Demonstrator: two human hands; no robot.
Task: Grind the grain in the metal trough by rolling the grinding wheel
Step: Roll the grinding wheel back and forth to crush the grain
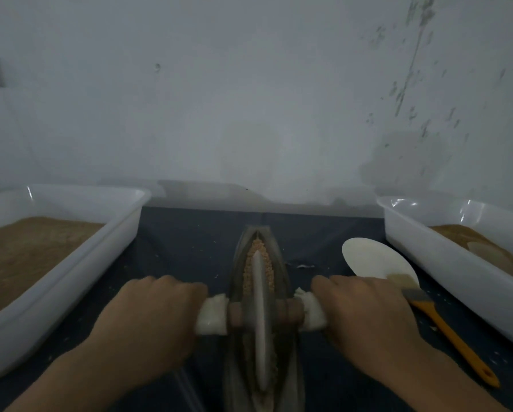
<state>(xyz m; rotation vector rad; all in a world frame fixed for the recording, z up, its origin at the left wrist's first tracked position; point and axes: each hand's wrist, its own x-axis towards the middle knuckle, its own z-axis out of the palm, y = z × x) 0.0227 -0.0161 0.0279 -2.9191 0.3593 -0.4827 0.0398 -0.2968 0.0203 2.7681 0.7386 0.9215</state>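
Note:
A boat-shaped metal trough [279,257] runs away from me down the middle of the dark cloth. Tan grain [269,267] lies in its groove, showing mostly at the far end. The thin grinding wheel [260,316] stands upright in the groove near the trough's middle. A wooden axle wrapped in white cloth [212,318] passes through it. My left hand [151,325] grips the left end of the axle, fingers curled over it. My right hand [365,319] grips the right end the same way.
A white plastic tub [71,281] holding brown ground grain stands on the left. A second white tub [445,269] with brown powder stands on the right. Between the trough and the right tub lie a white scoop [371,258] and an orange-handled brush [445,331]. A pale wall rises behind.

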